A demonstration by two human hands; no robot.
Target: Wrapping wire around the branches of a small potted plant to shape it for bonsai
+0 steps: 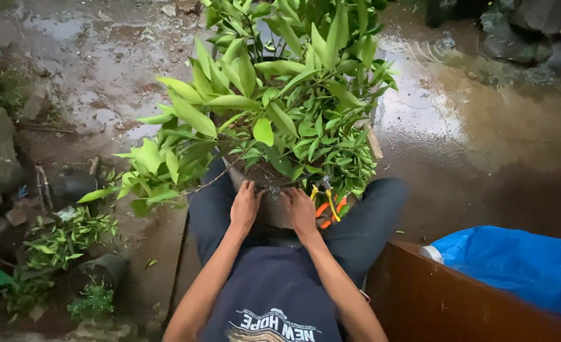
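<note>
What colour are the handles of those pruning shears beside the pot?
The pruning shears have orange and yellow handles, seen in the head view.

One head camera – looking steeply down, close over lap and wet ground

Packages: one candidate only, a blue plastic bag [515, 263] at lower right, behind a brown board [445, 297]; surface crinkled and glossy, shape bulging and rounded, right side cut off by the picture's edge; a white rolled edge [430, 253] shows at its left end, just above the board's top; contents not visible; whether it is a filled sack or a loose sheet cannot be told. Labels: none seen on the bag. Signs: none. Screens: none.
</note>
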